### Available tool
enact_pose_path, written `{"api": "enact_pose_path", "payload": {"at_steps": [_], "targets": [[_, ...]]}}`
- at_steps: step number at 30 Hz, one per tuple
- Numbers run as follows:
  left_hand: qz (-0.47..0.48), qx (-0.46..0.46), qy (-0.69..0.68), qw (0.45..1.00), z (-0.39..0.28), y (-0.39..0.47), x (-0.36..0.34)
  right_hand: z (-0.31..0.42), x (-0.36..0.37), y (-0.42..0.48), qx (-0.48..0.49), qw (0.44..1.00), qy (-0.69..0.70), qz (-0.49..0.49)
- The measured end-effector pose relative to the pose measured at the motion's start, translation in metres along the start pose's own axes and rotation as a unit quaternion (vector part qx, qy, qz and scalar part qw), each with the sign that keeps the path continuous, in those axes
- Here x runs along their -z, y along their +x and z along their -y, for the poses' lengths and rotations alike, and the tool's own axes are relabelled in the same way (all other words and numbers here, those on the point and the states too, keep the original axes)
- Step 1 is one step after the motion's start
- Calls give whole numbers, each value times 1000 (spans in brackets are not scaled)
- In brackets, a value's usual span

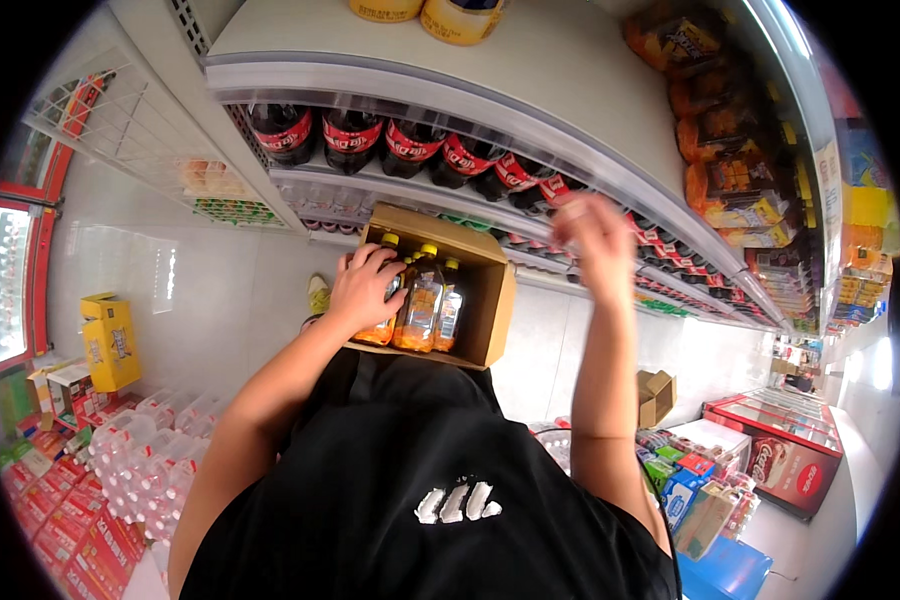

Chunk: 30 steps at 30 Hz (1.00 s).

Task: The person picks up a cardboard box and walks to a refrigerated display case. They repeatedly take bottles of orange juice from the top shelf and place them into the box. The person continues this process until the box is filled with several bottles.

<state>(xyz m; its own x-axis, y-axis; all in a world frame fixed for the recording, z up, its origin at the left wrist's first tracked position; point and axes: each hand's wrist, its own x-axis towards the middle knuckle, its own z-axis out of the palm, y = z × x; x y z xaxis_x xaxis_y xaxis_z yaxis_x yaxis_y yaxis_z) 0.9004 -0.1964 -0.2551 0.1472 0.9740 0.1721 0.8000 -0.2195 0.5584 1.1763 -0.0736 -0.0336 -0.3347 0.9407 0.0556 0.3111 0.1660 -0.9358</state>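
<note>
An open cardboard box (501, 311) sits just in front of my body, tilted toward me. Inside it stand several clear bottles of amber drink (422, 300) with yellow caps. My left hand (366, 289) curls over the upper part of the leftmost bottle (379, 332), its thumb on the right side and its fingers across. Raised to the right of the box, my right hand (594, 229) is blurred by motion. It is in front of a shelf row of cola bottles (461, 159) with red labels, and no held thing is visible in it.
A shelf edge (420, 86) runs above the cola row. Wrapped water bottle packs (146, 442) and red cartons (82, 532) crowd the lower left. A yellow carton (111, 345) stands on the floor. At right are a small cardboard box (656, 397) and a red chest freezer (787, 457).
</note>
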Motion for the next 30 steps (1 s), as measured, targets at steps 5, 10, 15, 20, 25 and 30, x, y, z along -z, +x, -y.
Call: {"api": "enact_pose_path", "payload": {"at_steps": [5,10,15,20,25,30], "targets": [[-3,3,-4,1000,-1,0,0,63,72,125,206,931,-145,-264],[0,10,-5,1000,0,0,1,57,144,256,171,930,-215,-244],[-17,3,-22,1000,1,-1,1,35,157,325,36,764,-504,-403],[-5,1,-26,1000,4,-2,1,31,133,331,-2,747,-469,-471],[1,-6,-20,1000,5,-1,2,39,124,327,-65,771,-404,-487],[-3,-9,-27,1000,3,0,4,39,126,313,-48,770,-422,-477]]}}
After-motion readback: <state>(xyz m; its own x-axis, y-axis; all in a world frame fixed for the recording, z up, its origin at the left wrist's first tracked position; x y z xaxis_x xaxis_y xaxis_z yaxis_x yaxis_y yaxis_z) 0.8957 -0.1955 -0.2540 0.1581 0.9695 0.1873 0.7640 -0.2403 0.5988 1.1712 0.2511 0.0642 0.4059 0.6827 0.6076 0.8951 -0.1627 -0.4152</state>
